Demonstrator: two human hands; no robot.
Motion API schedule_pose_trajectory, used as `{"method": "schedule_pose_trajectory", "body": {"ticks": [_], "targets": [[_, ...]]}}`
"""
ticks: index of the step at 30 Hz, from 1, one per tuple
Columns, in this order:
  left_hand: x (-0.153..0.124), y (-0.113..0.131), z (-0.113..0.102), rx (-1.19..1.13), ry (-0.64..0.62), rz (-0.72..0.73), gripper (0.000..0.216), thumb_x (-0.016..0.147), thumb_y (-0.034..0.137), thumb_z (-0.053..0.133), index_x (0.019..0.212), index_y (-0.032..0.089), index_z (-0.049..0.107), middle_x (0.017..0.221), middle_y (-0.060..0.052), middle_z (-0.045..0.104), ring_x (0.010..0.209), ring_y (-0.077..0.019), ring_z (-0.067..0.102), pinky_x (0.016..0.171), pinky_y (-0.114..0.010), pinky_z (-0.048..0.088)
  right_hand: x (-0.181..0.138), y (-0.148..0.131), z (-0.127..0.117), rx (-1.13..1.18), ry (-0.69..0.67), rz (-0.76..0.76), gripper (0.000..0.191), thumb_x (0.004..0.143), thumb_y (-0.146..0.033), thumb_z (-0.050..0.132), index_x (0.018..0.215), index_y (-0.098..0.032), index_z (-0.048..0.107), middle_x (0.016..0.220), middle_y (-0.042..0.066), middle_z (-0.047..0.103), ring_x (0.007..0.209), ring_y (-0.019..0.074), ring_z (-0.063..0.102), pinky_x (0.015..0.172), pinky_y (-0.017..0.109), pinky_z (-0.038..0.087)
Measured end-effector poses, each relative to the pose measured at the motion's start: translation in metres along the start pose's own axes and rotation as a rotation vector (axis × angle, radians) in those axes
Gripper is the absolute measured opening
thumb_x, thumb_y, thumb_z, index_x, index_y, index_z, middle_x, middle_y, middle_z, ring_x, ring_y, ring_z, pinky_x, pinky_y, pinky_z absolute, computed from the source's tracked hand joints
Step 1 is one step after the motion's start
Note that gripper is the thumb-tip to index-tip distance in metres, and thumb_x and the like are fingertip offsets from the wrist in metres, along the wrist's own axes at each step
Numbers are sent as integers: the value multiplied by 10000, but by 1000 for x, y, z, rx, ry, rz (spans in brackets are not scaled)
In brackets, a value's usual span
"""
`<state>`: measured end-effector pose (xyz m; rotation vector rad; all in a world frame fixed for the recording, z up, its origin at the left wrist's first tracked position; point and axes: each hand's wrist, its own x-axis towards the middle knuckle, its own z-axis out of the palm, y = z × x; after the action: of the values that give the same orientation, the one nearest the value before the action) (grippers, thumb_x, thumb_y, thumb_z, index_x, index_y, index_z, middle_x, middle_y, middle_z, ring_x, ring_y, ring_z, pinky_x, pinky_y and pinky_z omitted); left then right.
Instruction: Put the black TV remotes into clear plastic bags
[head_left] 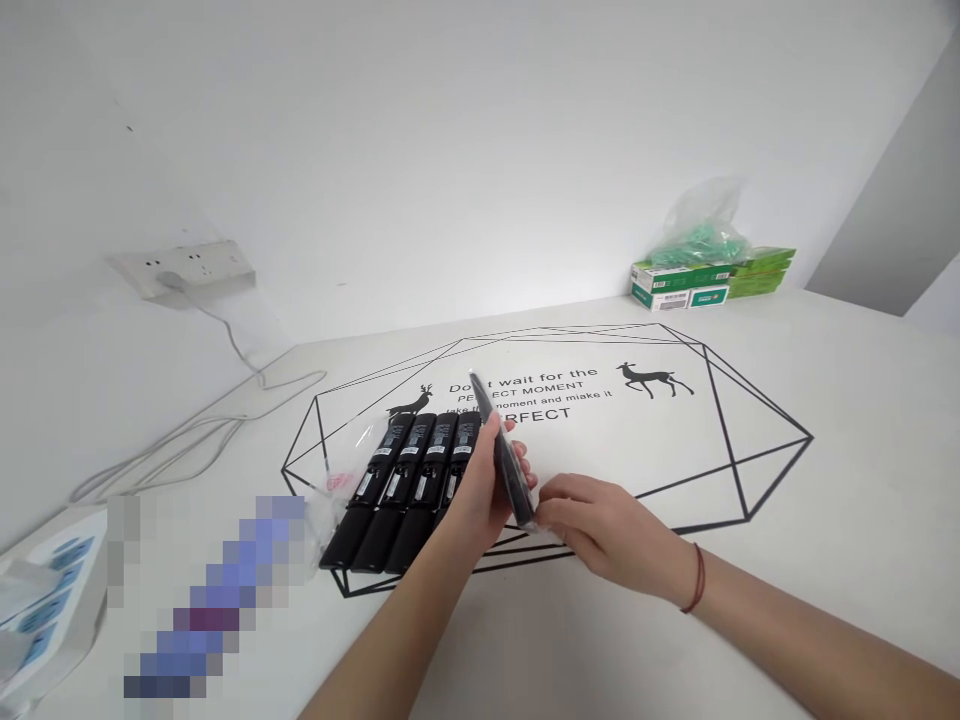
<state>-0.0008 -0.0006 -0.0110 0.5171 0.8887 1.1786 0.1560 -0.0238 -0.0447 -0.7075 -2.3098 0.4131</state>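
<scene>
Your right hand pinches the lower end of a black remote in a clear sleeve, and your left hand grips its middle, holding it tilted on edge just right of the row of remotes on the table. You look midway through handling it; the next move needs a steady two-handed grip.

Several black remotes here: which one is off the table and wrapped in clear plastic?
The black remote gripped by the left hand, held on edge, with the right hand at its lower plastic end. The other four remotes lie flat, side by side.
</scene>
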Motion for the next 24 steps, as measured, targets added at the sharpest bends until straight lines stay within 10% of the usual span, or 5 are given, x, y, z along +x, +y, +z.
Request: {"method": "schedule_pose_trajectory", "body": {"ticks": [11, 17, 24], "targets": [[-11, -10, 2, 556, -137, -125, 524, 730, 698, 517, 947, 221, 506, 724, 9, 565, 600, -136, 584, 513, -259, 496, 5, 9, -15, -309, 183, -47, 180, 810, -307, 639, 740, -179, 533, 742, 42, 568, 643, 166, 463, 579, 298, 394], [-14, -14, 2, 772, -310, 60, 538, 768, 717, 431, 934, 207, 471, 625, 18, 539, 511, -106, 521, 479, -225, 444, 7, 11, -26, -409, 141, -194, 317, 864, -387, 576, 628, -184, 513, 648, 11, 522, 578, 141, 408, 551, 278, 310], [-8, -14, 1, 692, -156, 211, 470, 796, 680, 435, 905, 224, 405, 715, 38, 540, 517, -85, 522, 472, -207, 420, 7, 16, -35, -304, 73, 134, 247, 883, -427, 548, 820, -190, 580, 754, 35, 597, 640, 161, 516, 576, 278, 371]]}}
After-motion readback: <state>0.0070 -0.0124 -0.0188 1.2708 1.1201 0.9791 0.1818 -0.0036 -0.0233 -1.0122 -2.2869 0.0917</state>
